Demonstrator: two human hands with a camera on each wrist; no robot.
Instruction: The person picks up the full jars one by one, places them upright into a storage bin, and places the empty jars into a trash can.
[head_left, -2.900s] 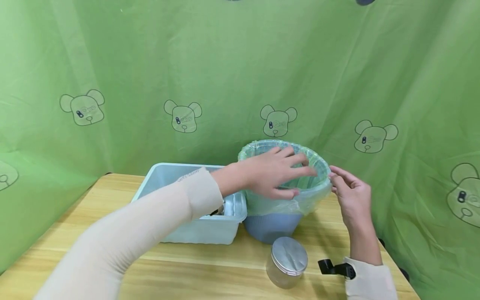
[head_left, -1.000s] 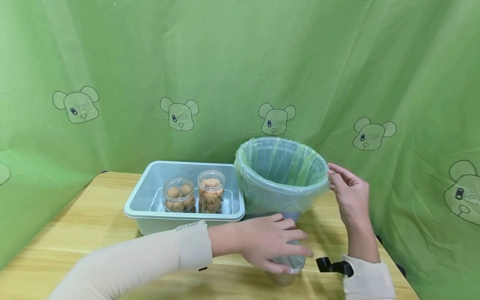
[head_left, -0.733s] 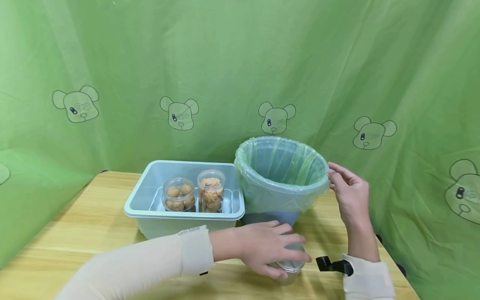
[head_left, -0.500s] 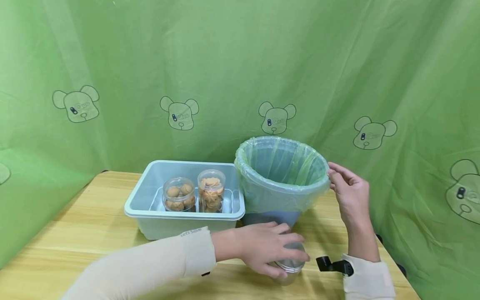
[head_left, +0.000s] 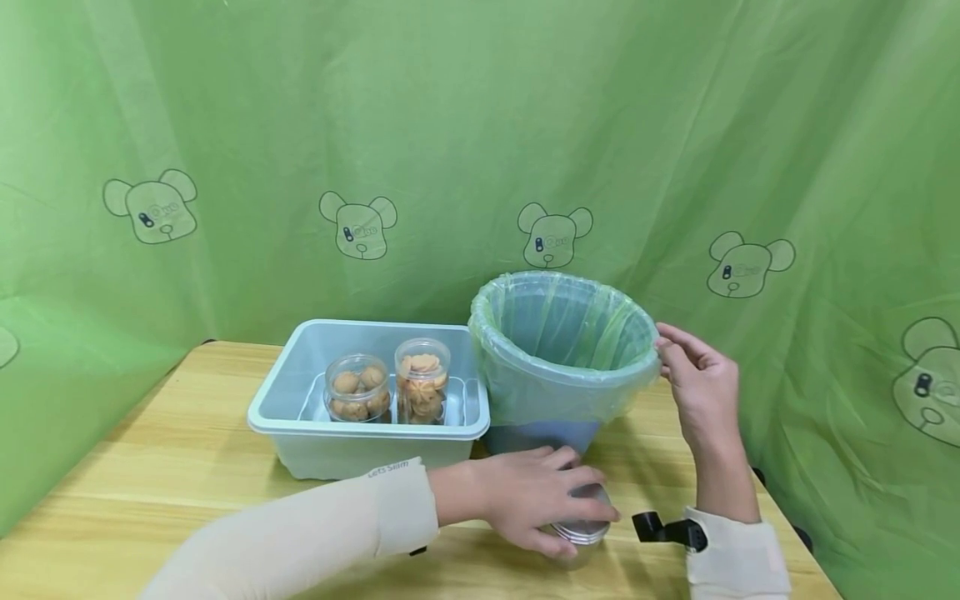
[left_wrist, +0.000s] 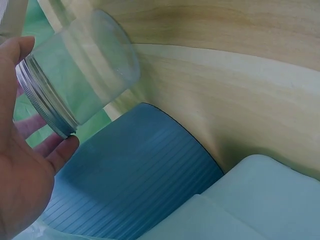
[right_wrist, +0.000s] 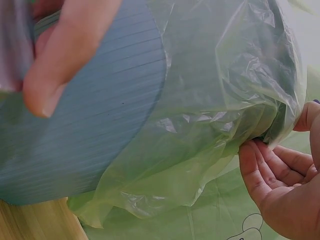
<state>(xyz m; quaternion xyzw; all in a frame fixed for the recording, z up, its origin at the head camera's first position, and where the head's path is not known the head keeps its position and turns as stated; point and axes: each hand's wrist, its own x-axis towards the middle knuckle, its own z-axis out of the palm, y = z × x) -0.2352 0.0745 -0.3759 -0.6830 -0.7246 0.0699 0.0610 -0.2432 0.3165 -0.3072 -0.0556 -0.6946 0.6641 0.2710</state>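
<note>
My left hand [head_left: 528,496] reaches over a clear jar [left_wrist: 95,65] and grips its ribbed silver screw lid [left_wrist: 45,97] from above, thumb on one side, fingers on the other. The jar looks empty in the left wrist view; the hand hides part of the lid in the head view. With my right hand [head_left: 703,396] I pinch the right side of a blue ribbed bin [head_left: 543,435] at its rim. A thin green plastic bag [right_wrist: 200,120] lines the bin and folds down over its outside.
A pale blue plastic basin [head_left: 367,454] stands left of the bin. Inside it are a jar of round brown walnut-like pieces [head_left: 357,390] and a taller jar of cookies [head_left: 422,387]. Behind the wooden table [head_left: 165,475] hangs a green curtain [head_left: 450,125].
My left hand has come down from over the bin's mouth to the jar in front and now grips its lid. My right hand stays at the bin's rim.
</note>
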